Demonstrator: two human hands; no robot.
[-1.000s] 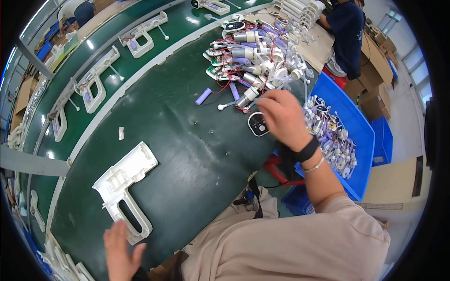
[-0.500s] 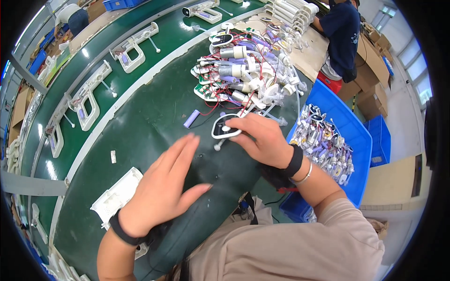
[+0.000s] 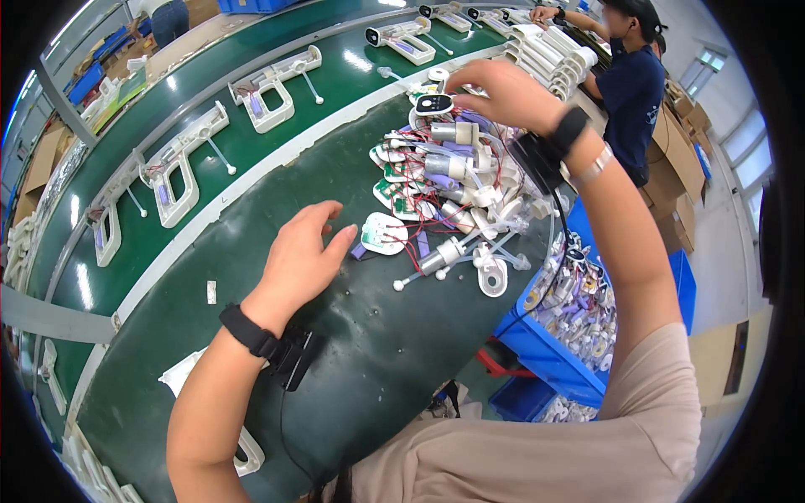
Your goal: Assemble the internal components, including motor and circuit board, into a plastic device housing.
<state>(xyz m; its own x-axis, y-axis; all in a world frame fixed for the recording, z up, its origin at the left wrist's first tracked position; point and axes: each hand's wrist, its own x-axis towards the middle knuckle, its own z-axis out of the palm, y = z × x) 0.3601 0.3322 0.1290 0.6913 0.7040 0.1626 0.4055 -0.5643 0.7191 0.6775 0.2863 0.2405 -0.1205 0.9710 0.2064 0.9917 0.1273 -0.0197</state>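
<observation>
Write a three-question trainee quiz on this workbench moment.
1. True or false: the right hand is at the far end of the parts pile.
2. What is the left hand nearest to?
A. a white oval part
B. the blue bin
C. a cardboard box
3. Fill in: the white gun-shaped shells lie in a row on the ____ conveyor belt.

Key: 1 true; 2 A; 3 green.
</observation>
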